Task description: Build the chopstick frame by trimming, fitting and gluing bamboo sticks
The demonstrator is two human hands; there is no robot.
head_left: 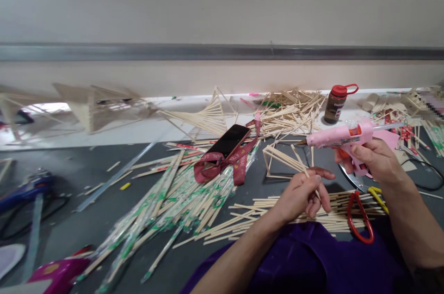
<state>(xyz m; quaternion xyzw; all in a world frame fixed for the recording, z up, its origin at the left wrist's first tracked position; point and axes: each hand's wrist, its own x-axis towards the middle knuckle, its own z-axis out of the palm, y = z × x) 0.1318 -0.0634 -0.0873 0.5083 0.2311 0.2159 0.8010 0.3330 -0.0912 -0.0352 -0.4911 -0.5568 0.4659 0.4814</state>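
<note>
Left hand (305, 192): fingers bent, thumb pressing a thin stick (301, 161) against them; grip closed, the rest of the fingers loosely curled. Right hand (376, 157): fingers wrapped round the handle of a pink glue gun (324, 137). Whether the trigger is squeezed, cannot tell.

Frame (281, 156): small, angular, built of pale wooden sticks; sits on the desk (86, 164) just beyond the left hand. The held stick slants across its right end; contact or join between the two not clear. Glue gun lies roughly level, nozzle pointing left, tip near the frame's upper right; a clear glue rod juts from its back.

Desk: dark grey, crowded. Loose sticks (249, 215) spread below the left hand; red handle (360, 220) over their right end. Wrapped sticks (187, 192), green-marked, fan out to the left, with a phone (228, 141) and red strap (239, 171) at their upper end. Blue tool (27, 192) at far left.

Back of desk: twisted stick model (208, 116), stick heap (294, 113), red-capped bottle (336, 104). Behind: pale partition (208, 16) with a metal rail (173, 52).
</note>
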